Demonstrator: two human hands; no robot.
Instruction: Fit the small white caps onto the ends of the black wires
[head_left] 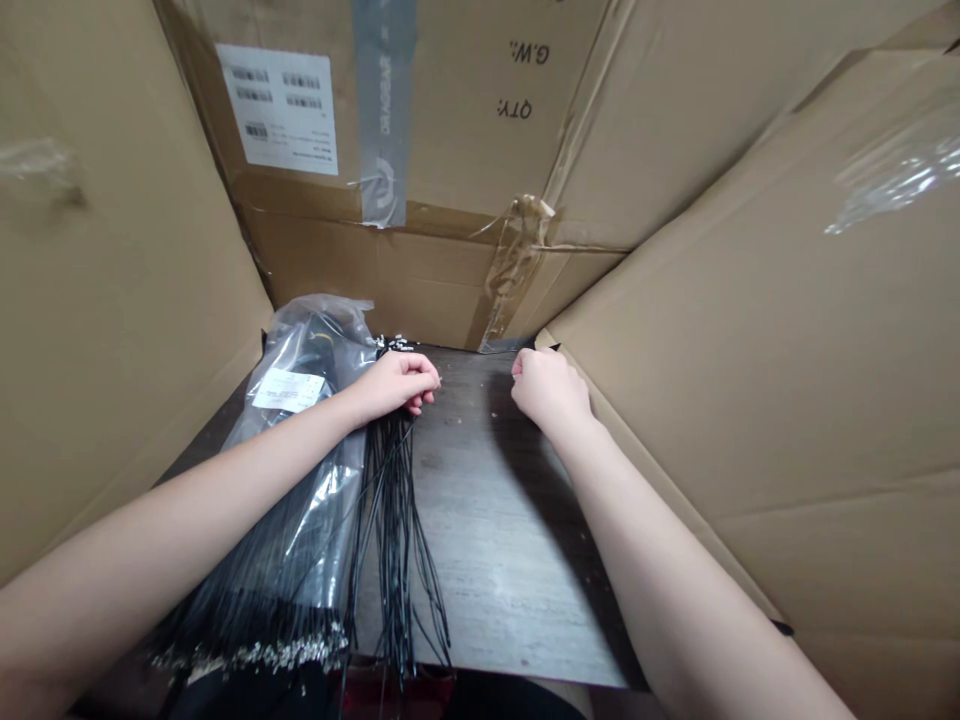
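My left hand [403,383] is closed in a pinch above a loose bundle of thin black cables [394,540]. A tiny pale tip shows at its fingertips, too small to name. Across a gap to the right, my right hand [551,388] is curled shut beside the right cardboard wall; its fingers hide anything inside. The cables lie lengthwise, with small white connectors [397,343] at their far end. Left of them, under my left forearm, a clear plastic bag [330,490] with a white label holds many more black cables, whose silvery-white ends stick out at the near side.
Cardboard walls stand around the dark wood-grain table [480,560]: a left panel [112,270], a taped back box [457,130] with a barcode label [277,108], and a right panel [787,370]. The table's near edge lies close to my body.
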